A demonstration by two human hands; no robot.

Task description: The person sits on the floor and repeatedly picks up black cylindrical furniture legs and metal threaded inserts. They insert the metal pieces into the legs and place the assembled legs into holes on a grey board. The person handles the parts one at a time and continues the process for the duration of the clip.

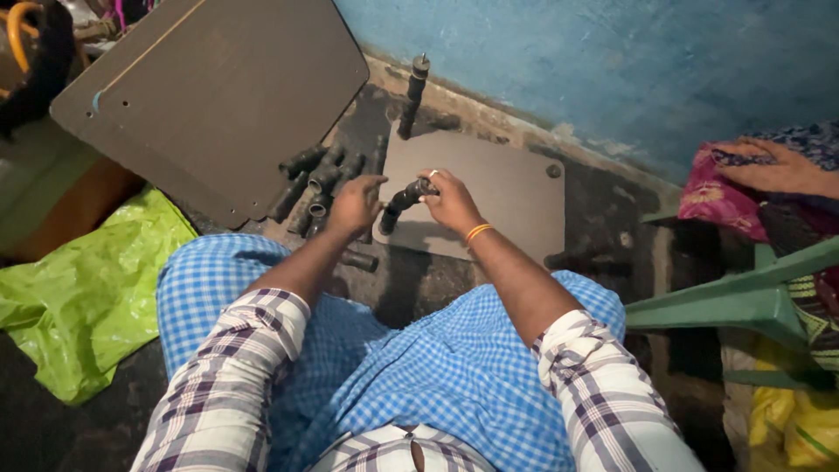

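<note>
Both hands meet over a small brown board (507, 188) lying flat on the dark floor. My right hand (451, 200) grips the upper end of a short black tube (402, 201). My left hand (354, 204) is closed around the tube's lower end. A pile of several similar black tubes (316, 182) lies just left of my left hand. One more tube (358, 260) rests on the floor below it. A longer black tube (412, 94) stands leaning near the wall.
A large brown board (210, 96) lies tilted at upper left. A green plastic bag (87, 288) sits at left. A green chair leg (743, 301) juts in at right, beside another person's hand (773, 166) on pink cloth. The blue wall (612, 61) is behind.
</note>
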